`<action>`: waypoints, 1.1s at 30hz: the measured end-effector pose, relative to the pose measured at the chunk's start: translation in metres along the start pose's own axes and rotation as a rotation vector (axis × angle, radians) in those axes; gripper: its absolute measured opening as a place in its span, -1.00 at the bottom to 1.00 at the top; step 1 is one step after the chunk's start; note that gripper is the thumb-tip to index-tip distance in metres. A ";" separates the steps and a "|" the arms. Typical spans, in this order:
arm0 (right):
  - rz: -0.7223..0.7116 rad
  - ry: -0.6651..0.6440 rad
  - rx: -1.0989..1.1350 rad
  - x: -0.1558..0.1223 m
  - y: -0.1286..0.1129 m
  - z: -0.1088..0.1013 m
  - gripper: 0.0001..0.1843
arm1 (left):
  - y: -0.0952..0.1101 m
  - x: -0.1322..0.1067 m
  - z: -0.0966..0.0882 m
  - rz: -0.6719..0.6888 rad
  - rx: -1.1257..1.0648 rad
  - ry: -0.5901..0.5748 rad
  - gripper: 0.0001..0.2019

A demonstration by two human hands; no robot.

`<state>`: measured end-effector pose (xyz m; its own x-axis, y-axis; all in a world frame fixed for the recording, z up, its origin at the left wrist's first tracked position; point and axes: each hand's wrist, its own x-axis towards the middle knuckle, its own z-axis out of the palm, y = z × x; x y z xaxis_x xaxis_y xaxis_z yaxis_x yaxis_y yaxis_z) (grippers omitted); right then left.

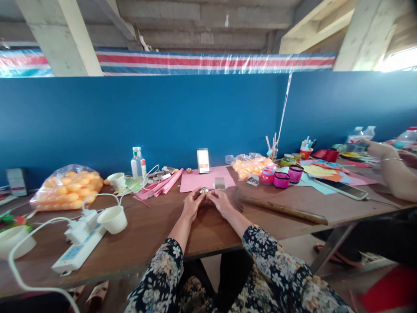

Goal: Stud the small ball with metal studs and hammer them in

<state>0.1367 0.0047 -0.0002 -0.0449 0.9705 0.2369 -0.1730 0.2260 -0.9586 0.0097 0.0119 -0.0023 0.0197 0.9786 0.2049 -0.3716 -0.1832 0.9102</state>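
Observation:
Between my fingertips, just above the brown table, is a small shiny, rounded metal piece [203, 190]; its exact kind is too small to make out. My left hand [192, 205] pinches it from the left, and my right hand [222, 203] meets it from the right with thumb and finger closed. Behind them lies pink paper [189, 181], bearing a small greyish rectangular piece [219, 183]. A phone-like upright thing with a bright screen [203, 161] stands at the paper's back. Beside my right wrist rests a tool with a long wooden handle [286, 208], its dark head partly hidden.
At left are a bag of orange balls [68, 189], a power strip [80, 252] with white cables and a paper cup [113, 219]. Another orange-ball bag [249, 165], tape rolls [281, 180] and a phone [340, 189] lie rightward. A co-worker's arm [392, 169] reaches in.

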 end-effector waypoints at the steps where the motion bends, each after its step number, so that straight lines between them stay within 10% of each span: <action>1: 0.000 -0.001 0.000 0.000 0.000 0.000 -0.72 | 0.000 0.000 0.000 0.001 -0.001 0.003 -0.49; 33: 0.006 0.010 0.035 -0.001 -0.003 0.001 -0.73 | 0.005 -0.002 0.003 -0.033 -0.018 0.021 -0.51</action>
<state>0.1359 0.0033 0.0026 -0.0362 0.9726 0.2295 -0.2076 0.2173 -0.9538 0.0112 0.0085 0.0026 0.0131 0.9858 0.1673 -0.3876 -0.1492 0.9097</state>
